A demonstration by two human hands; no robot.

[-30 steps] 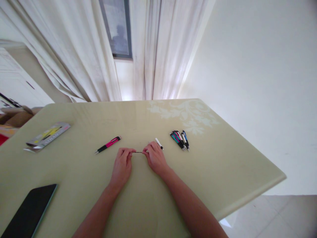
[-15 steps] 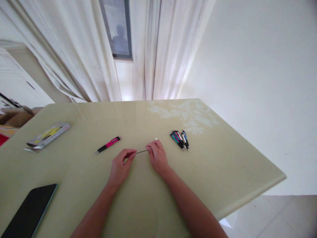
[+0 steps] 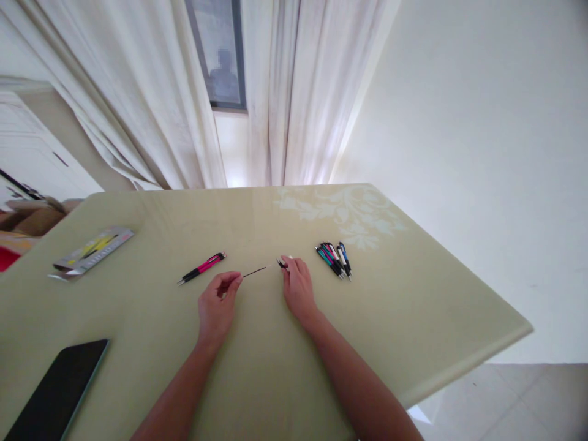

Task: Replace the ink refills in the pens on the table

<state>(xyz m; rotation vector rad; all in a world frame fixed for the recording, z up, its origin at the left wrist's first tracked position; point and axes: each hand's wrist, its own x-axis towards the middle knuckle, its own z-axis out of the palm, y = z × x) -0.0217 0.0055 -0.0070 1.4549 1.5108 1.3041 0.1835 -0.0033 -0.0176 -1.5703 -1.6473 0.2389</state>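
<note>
Between thumb and fingertips, my left hand (image 3: 217, 304) pinches the end of a thin dark pen refill (image 3: 254, 272), whose pale far end points right. A short gap separates that end from my right hand (image 3: 299, 286), which is closed around a pen barrel (image 3: 281, 264). Only a dark and silvery end and a bit of white show past the fingers; the rest is hidden. Left of my hands lies a pink and black pen (image 3: 202, 268). To their right is a bunch of several pens (image 3: 331, 260) in teal, pink, white and blue, all with black grips.
An opened pen package (image 3: 94, 253) lies at the left of the pale green table (image 3: 257, 220). A dark tablet-like slab (image 3: 59, 389) rests at the near left. Curtains (image 3: 303, 92) hang behind the table, and a white wall (image 3: 482, 153) stands at the right.
My left hand has moved left with the refill, baring more of its length and its pale end. The refill has come away from my right hand, which shifted slightly right.
</note>
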